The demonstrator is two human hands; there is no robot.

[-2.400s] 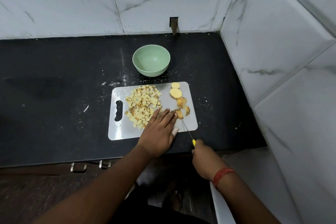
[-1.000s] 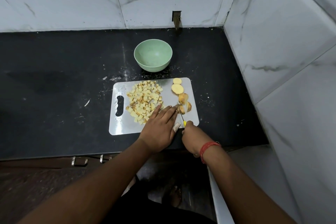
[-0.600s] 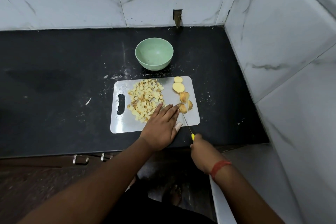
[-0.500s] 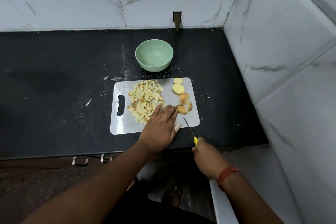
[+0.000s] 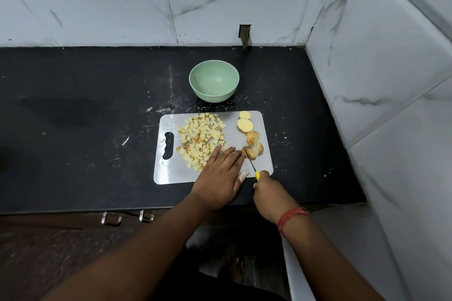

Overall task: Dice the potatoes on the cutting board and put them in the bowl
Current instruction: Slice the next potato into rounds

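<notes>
A steel cutting board (image 5: pixel 171 173) lies on the black counter. A heap of diced potato (image 5: pixel 200 139) covers its middle. Potato slices and chunks (image 5: pixel 245 126) run down its right side. My left hand (image 5: pixel 220 173) lies flat on the board with straight fingers, fingertips against the nearest potato chunk (image 5: pixel 250 153). My right hand (image 5: pixel 269 188) grips a yellow-handled knife (image 5: pixel 253 167), and the blade tip is at that chunk. The green bowl (image 5: pixel 214 84) stands beyond the board with nothing in it.
The black counter (image 5: pixel 85 117) runs left, with crumbs around the board. White marble walls close the back and right side. Drawer handles (image 5: pixel 111 219) sit under the counter's front edge.
My right hand drew the knife back towards me, then moved it forward again so the blade meets the nearest chunk. My left hand stayed flat on the board.
</notes>
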